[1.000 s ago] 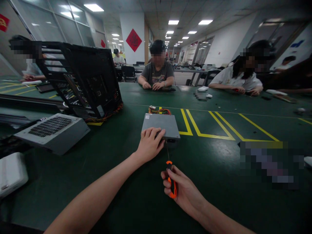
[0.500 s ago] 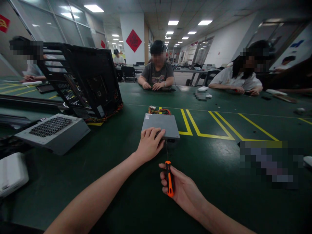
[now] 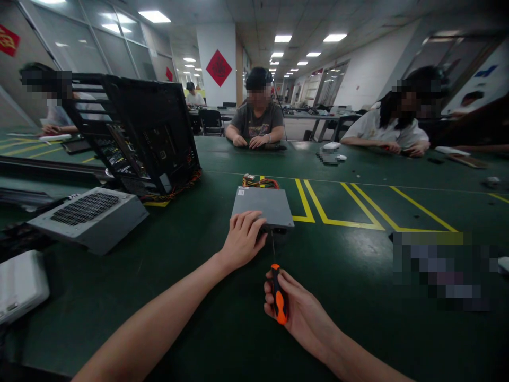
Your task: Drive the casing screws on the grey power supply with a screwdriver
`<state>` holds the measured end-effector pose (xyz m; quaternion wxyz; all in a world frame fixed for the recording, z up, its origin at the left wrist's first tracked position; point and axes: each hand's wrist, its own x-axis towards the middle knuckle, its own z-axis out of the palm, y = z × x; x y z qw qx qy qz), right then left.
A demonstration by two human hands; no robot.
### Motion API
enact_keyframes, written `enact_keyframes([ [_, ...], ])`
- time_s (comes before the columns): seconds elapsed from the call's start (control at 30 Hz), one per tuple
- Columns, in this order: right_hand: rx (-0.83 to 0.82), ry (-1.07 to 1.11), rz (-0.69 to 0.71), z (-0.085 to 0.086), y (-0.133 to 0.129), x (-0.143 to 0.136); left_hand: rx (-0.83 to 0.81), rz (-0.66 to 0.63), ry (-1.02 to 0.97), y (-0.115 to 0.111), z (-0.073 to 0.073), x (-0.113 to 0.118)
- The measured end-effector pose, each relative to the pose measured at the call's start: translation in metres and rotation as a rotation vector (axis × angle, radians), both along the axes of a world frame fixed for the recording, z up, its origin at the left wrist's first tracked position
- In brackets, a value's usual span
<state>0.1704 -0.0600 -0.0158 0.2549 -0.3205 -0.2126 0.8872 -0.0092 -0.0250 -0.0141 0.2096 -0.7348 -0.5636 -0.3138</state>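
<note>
A grey power supply unit lies flat on the green table, its colored cables bunched at the far side. My left hand grips its near edge, fingers over the top and thumb down by the near side. In my right hand is a screwdriver with an orange and black handle, fingers wrapped round it. Its thin shaft points away from me, and the tip meets the unit's near side beside a dark socket. Whether the tip sits in a screw is too small to tell.
An open black computer case stands at the left. A second power supply with a fan grille lies before it, and a white box is nearer. Yellow tape marks the table right of center. Several people sit around.
The screwdriver handle has turned in my right hand, and the fingers have closed further round it. My left hand stays on the power supply, its fingers slightly shifted.
</note>
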Motion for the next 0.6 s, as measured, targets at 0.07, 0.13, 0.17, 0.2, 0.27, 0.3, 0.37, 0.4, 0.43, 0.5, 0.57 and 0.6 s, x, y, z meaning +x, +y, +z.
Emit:
enact_keyframes([
  [0.07, -0.007, 0.008, 0.007, 0.0011, 0.0004, -0.0002, 0.031, -0.005, -0.010, -0.0001, -0.0021, 0.0001],
  [0.13, -0.011, 0.017, 0.008, 0.0015, 0.0006, -0.0007, 0.045, -0.012, -0.018, -0.0001, -0.0040, 0.0005],
  [0.17, -0.012, 0.021, 0.006, 0.0013, 0.0006, -0.0010, 0.046, -0.016, -0.021, -0.0001, -0.0047, 0.0007],
  [0.2, -0.009, 0.021, 0.001, 0.0009, 0.0005, -0.0013, 0.045, -0.019, -0.022, 0.0000, -0.0054, 0.0009],
  [0.27, 0.002, 0.013, -0.014, -0.0004, 0.0001, -0.0017, 0.041, -0.020, -0.018, 0.0003, -0.0064, 0.0012],
  [0.3, 0.010, 0.010, -0.020, -0.0012, -0.0001, -0.0018, 0.041, -0.019, -0.014, 0.0005, -0.0068, 0.0012],
  [0.37, 0.016, 0.010, -0.026, -0.0021, -0.0003, -0.0017, 0.041, -0.015, -0.003, 0.0009, -0.0074, 0.0010],
  [0.4, 0.014, 0.008, -0.025, -0.0023, -0.0003, -0.0015, 0.044, -0.016, 0.002, 0.0011, -0.0076, 0.0008],
  [0.43, 0.011, 0.005, -0.024, -0.0022, -0.0002, -0.0011, 0.049, -0.019, 0.004, 0.0012, -0.0079, 0.0005],
  [0.5, 0.007, 0.001, -0.021, -0.0015, 0.0001, -0.0003, 0.059, -0.029, 0.004, 0.0014, -0.0083, -0.0002],
  [0.57, 0.006, -0.001, -0.016, -0.0006, 0.0006, 0.0005, 0.065, -0.042, -0.001, 0.0014, -0.0085, -0.0008],
  [0.6, 0.004, -0.001, -0.012, -0.0003, 0.0009, 0.0007, 0.066, -0.047, -0.004, 0.0014, -0.0086, -0.0009],
])
